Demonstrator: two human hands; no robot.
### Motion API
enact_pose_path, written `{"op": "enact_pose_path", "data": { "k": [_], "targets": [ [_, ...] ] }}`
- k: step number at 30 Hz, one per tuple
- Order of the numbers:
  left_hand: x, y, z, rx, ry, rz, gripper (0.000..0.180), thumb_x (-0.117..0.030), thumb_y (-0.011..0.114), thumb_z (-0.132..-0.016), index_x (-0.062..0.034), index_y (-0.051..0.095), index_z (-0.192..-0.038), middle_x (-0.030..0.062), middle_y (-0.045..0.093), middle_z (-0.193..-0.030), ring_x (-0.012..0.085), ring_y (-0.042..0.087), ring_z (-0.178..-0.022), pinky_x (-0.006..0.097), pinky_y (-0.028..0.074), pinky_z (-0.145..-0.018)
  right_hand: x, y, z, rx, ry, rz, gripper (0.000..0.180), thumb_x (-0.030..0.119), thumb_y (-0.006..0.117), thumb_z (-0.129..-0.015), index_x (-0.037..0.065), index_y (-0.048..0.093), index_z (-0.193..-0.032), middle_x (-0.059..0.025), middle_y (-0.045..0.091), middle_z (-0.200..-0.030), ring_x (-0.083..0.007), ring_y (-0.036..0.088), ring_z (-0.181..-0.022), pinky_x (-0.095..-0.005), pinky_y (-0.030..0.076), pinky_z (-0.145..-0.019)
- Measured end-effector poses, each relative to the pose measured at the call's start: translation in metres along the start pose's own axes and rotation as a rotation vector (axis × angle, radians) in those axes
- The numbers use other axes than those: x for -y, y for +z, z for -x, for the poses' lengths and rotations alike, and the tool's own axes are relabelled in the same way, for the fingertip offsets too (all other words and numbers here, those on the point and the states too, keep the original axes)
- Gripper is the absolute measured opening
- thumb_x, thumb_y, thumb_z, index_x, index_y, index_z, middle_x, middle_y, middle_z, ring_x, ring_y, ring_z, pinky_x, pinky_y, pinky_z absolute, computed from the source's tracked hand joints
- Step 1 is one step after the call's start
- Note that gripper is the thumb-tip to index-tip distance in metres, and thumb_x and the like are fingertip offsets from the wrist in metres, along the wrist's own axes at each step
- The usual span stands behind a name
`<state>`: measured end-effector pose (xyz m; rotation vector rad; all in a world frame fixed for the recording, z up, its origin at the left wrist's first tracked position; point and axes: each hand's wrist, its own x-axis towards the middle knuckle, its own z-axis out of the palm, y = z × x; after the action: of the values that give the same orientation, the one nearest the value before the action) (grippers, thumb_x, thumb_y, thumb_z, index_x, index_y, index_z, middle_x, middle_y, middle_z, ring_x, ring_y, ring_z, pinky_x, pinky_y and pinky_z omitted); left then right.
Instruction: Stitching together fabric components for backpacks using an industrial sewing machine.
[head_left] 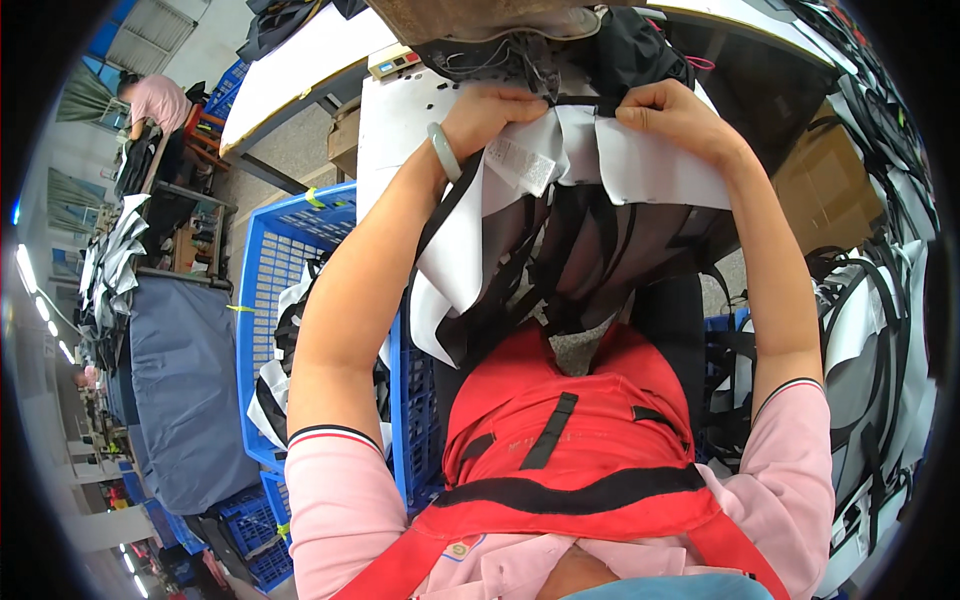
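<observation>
Both hands work at the far edge of a white table [385, 130], holding a piece of white and black fabric [640, 165] with black straps that hangs down from the table edge toward the person's lap. The left hand [490, 108] grips the upper left part of the fabric, its fingers curled shut on the folded white edge just above a small sewn-in white label [522, 163]. A pale green bangle [443, 150] sits on the left wrist. The right hand [675, 115] pinches the upper right part of the same fabric, fingers closed on it, close to a black strap [590, 102] that runs between the two hands. Beyond the hands, dark material and thin wires lie bunched on the table.

The person wears a pink shirt and a red apron [575, 440] with black bands. To the left stands a blue plastic crate [270, 270] holding more white and black pieces. Similar pieces with straps are heaped on the right [870, 350]. Far off at upper left, another person in pink [155, 100] bends over a workplace.
</observation>
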<state>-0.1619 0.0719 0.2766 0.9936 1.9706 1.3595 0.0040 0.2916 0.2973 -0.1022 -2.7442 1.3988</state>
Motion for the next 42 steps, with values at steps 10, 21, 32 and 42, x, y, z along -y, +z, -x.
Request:
{"op": "enact_pose_path", "data": {
  "k": [10,21,32,42],
  "targets": [
    [0.001,-0.018,0.043,-0.057,-0.071,-0.016,0.026,-0.022,0.066,-0.085,-0.0020,0.070,-0.102,0.0028,0.067,-0.087,0.0098,0.059,-0.080,0.024,0.047,-0.075,-0.006,0.000,0.032,-0.204,-0.119,0.009,0.021,0.020,0.062,-0.086,-0.001,0.063,-0.082,0.0015,0.055,-0.074,-0.0072,0.050,-0.074,-0.0244,0.042,-0.069],
    [0.080,0.159,0.224,0.482,-0.058,-0.222,0.033,-0.032,0.061,-0.086,0.0004,0.067,-0.091,0.0202,0.063,-0.088,0.0372,0.060,-0.082,0.041,0.047,-0.073,0.009,0.092,0.175,-0.618,-0.224,0.222,0.013,0.014,0.066,-0.082,0.001,0.067,-0.082,-0.0108,0.059,-0.075,-0.0249,0.057,-0.069,-0.0348,0.045,-0.063],
    [0.082,0.169,0.226,0.440,0.140,-0.213,0.024,-0.021,0.064,-0.083,0.0022,0.067,-0.089,0.0186,0.064,-0.085,0.0314,0.063,-0.077,0.037,0.048,-0.068,0.126,-0.087,0.311,-1.450,-0.181,-0.257,0.031,0.029,0.065,-0.087,-0.001,0.067,-0.096,-0.0072,0.065,-0.090,-0.0163,0.059,-0.078,-0.0309,0.046,-0.073],
    [0.089,0.168,0.224,0.409,0.139,-0.194,0.027,-0.023,0.065,-0.082,0.0017,0.067,-0.091,0.0169,0.063,-0.084,0.0305,0.062,-0.076,0.036,0.048,-0.069,0.043,-0.192,0.633,-1.715,0.816,0.862,0.040,0.034,0.061,-0.087,-0.003,0.063,-0.102,-0.0158,0.066,-0.095,-0.0243,0.062,-0.088,-0.0344,0.047,-0.080]
  ]
}}
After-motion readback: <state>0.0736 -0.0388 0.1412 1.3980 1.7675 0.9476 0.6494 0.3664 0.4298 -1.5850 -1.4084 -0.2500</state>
